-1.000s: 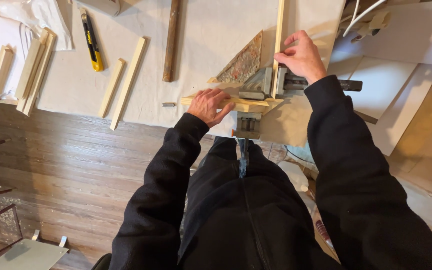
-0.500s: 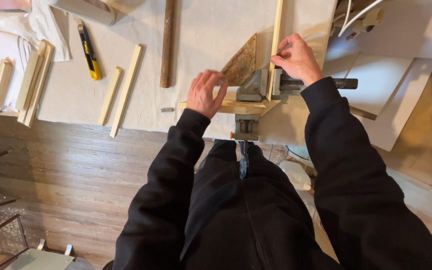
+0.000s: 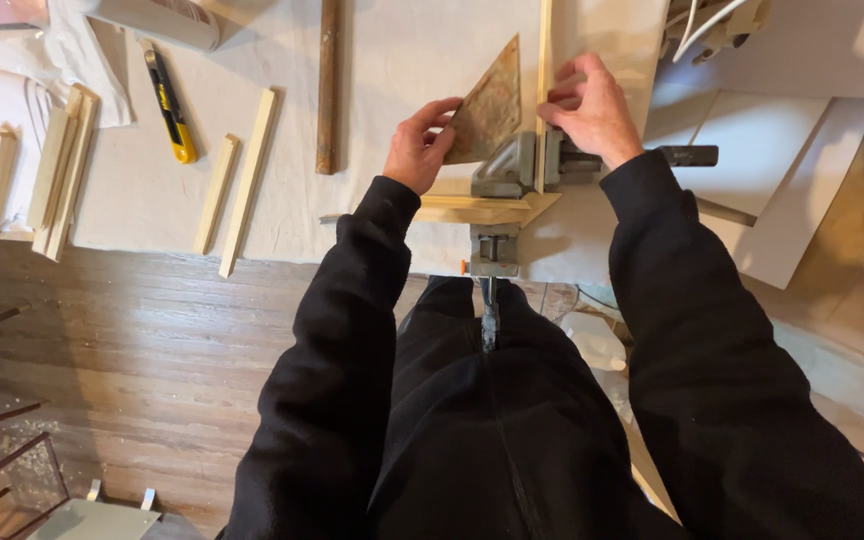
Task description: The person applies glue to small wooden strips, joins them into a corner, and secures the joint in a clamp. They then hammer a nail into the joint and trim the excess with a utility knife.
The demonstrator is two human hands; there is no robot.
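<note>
The left hand [image 3: 415, 150] holds a flat brown triangle [image 3: 489, 108] by its lower left side, with fingers and thumb closed on that edge. The triangle stands in the corner where two pale wood strips meet. Its straight tall side runs right beside the long strip [image 3: 544, 70], which points away from the person — up the picture. The short strip [image 3: 482, 208] lies crossways, below the triangle.

The right hand [image 3: 592, 108] is on the other side of the long strip, so the strip sits between the two hands. Its fingers are curled and pressed against the strip, and its palm covers part of the gray metal corner clamp [image 3: 512, 170] that grips both strips (I cannot tell if the hand squeezes the clamp or just rests on it). The clamp's dark handle [image 3: 687, 155] sticks out to the right.

More wood strips [image 3: 237, 185], a yellow knife [image 3: 170, 100] and a rusty rod [image 3: 328, 85] lie well apart to the left on the white cloth [image 3: 402, 50].
</note>
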